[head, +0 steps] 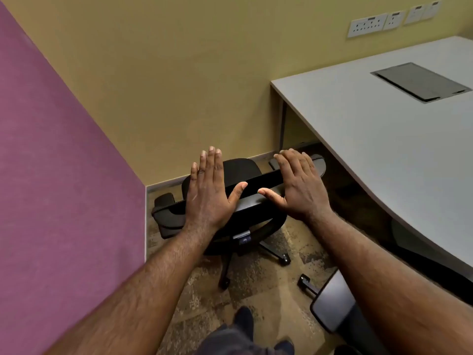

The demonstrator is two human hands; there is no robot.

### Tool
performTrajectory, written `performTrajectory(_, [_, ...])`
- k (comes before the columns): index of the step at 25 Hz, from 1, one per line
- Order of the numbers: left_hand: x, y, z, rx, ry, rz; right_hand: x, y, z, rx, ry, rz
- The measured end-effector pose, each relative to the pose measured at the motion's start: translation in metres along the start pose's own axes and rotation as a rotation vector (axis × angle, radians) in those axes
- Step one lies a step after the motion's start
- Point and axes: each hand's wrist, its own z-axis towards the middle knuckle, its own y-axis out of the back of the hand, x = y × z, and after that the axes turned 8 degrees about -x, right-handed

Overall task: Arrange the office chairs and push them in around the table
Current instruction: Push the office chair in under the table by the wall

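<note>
Walls fill most of the view: a mustard-yellow wall [158,80] ahead, carrying a row of white power sockets [368,24], and a purple fabric-covered panel [58,188] on the left. Pale grey counter [394,155] with a curved near edge takes up the right side, a dark rectangular cable hatch [421,82] set flush in its top. Mottled brown carpet floor [258,290] shows below. Black office chair [230,201] on a wheeled star base stands in the corner near the yellow wall, just left of the counter's end and not under it, its backrest top edge facing the person. Second chair's grey armrest [332,303] juts in at lower right beside the counter. Left hand [208,193] and right hand [302,187] hover flat over the backrest, each grip open, fingers spread, holding nothing.
</note>
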Motion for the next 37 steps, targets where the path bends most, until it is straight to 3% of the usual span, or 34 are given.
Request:
performTrajectory(5, [0.015,-0.003,-0.032,-0.076,-0.032,0.028,0.001,-0.007,-0.009,0.028,0.198,-0.052])
performTrajectory(8, [0.022,0.003,-0.04,-0.066,-0.101,0.114,-0.002,-0.007,0.001,0.159,0.277,-0.096])
performTrajectory(11, [0.022,0.008,-0.035,-0.014,-0.1,0.167,-0.003,-0.007,0.012,0.291,0.259,-0.116])
performTrajectory(16, [0.026,0.005,-0.025,-0.004,-0.129,0.162,-0.003,-0.009,0.016,0.326,0.246,-0.135])
performTrajectory(25, [0.036,-0.001,0.002,0.007,-0.208,0.152,-0.003,-0.01,0.019,0.273,0.179,-0.17])
performTrajectory(37, [0.047,-0.033,0.086,0.042,-0.443,0.077,-0.016,-0.027,0.034,0.207,-0.006,-0.284])
